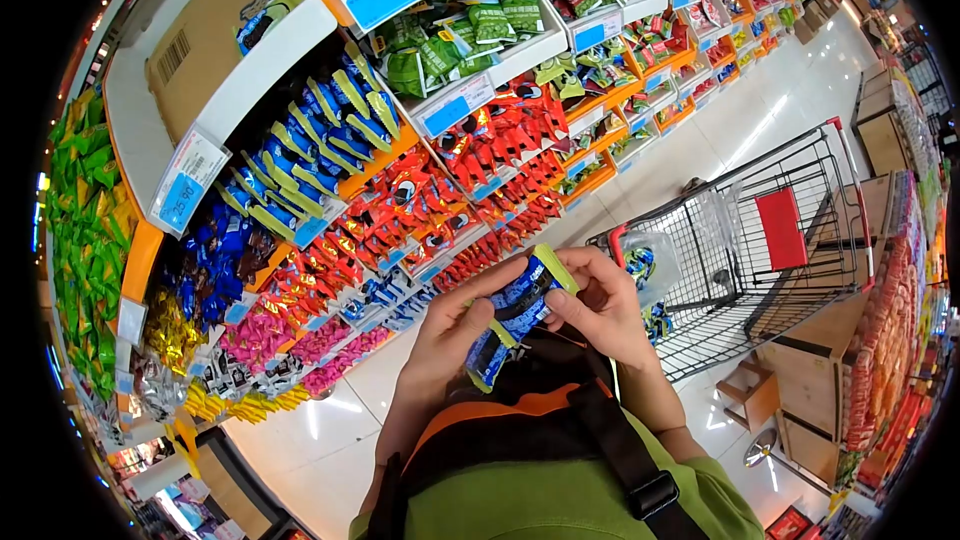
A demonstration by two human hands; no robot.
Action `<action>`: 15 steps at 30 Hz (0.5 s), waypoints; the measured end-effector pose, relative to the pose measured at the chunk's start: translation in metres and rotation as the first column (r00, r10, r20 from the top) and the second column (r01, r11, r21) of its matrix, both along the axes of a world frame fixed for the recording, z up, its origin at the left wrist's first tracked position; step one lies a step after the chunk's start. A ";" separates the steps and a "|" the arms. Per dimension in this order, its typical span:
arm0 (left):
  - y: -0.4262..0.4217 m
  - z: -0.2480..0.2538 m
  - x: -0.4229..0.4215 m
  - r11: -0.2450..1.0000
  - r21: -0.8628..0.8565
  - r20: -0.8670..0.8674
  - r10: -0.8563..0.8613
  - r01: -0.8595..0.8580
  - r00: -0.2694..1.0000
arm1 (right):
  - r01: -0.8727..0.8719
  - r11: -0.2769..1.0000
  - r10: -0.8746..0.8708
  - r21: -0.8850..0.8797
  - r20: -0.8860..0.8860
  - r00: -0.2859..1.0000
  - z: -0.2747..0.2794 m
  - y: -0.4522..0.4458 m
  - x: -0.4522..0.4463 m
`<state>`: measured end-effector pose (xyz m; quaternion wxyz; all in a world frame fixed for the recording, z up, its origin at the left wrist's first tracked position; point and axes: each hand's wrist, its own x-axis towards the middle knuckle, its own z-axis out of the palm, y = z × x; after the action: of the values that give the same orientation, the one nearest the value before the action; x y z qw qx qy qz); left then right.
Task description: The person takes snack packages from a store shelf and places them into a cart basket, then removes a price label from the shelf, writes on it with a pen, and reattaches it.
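In front of my chest, both hands hold small blue snack packets with yellow-green ends. My left hand (458, 318) grips them from the left, its thumb pressed on the wrapper. My right hand (602, 308) pinches the upper packet (522, 304) near its yellow-green end. A lower packet (487, 358) hangs below it; I cannot tell whether the two are joined. Similar blue and yellow-green packets (305, 155) stand in rows in a shelf bin to the upper left.
A wire shopping cart (720, 285) with a red panel (780, 228) stands to the right, bagged blue packets (640, 265) inside. Tiered shelves hold red packets (400, 205), green packets (450, 50) and pink packets (262, 340). A wooden stool (748, 395) sits beyond the cart.
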<state>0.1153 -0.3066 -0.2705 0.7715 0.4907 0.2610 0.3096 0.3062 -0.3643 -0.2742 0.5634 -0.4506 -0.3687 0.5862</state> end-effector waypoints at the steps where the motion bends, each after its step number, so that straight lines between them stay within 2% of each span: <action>1: 0.001 -0.001 0.001 1.000 0.005 -0.008 -0.003 0.003 1.000 | 0.006 1.000 -0.006 0.002 -0.005 1.000 -0.001 0.000 0.000; 3: 0.002 0.002 0.005 1.000 0.003 -0.035 0.001 -0.001 0.999 | 0.028 1.000 -0.028 0.002 -0.011 1.000 -0.005 -0.001 0.003; 5: 0.003 0.011 0.014 1.000 -0.014 -0.070 -0.004 0.003 0.998 | 0.112 0.990 -0.114 -0.089 -0.014 0.993 -0.015 -0.011 0.016; 7: 0.008 0.004 0.019 0.993 -0.038 -0.148 0.104 -0.111 0.984 | 0.262 0.949 -0.261 -0.174 0.026 0.965 -0.046 -0.033 0.044; 8: 0.008 0.001 0.021 0.965 -0.154 -0.167 0.185 -0.211 0.968 | 0.374 0.893 -0.380 -0.249 0.027 0.925 -0.071 -0.048 0.063; 9: 0.009 -0.004 0.019 0.921 -0.244 -0.204 0.257 -0.303 0.945 | 0.522 0.802 -0.495 -0.289 0.167 0.853 -0.097 -0.066 0.083; 10: 0.012 -0.016 0.013 0.911 -0.237 -0.224 0.287 -0.337 0.932 | 0.639 0.719 -0.571 -0.273 0.293 0.767 -0.134 -0.092 0.106; 11: 0.014 -0.024 0.009 0.870 -0.312 -0.219 0.325 -0.381 0.920 | 0.756 0.604 -0.627 -0.252 0.436 0.646 -0.175 -0.121 0.126; 12: 0.016 -0.029 0.007 0.820 -0.383 -0.220 0.366 -0.426 0.904 | 0.842 0.478 -0.606 -0.251 0.599 0.523 -0.213 -0.153 0.144; 13: 0.017 -0.030 0.004 0.827 -0.390 -0.206 0.350 -0.404 0.914 | 0.871 0.431 -0.495 -0.236 0.745 0.447 -0.246 -0.185 0.159; 14: 0.018 -0.028 0.004 0.835 -0.396 -0.195 0.331 -0.383 0.923 | 0.898 0.334 -0.556 -0.287 0.709 0.434 -0.267 -0.207 0.165; 15: 0.018 -0.025 0.006 0.837 -0.400 -0.188 0.325 -0.374 0.927 | 0.888 0.292 -0.544 -0.356 0.702 0.460 -0.281 -0.226 0.168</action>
<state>0.1215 -0.2891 -0.2955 0.7747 0.2697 0.4508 0.3520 0.4742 -0.5905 -0.5549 0.4536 -0.8631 0.0130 0.2216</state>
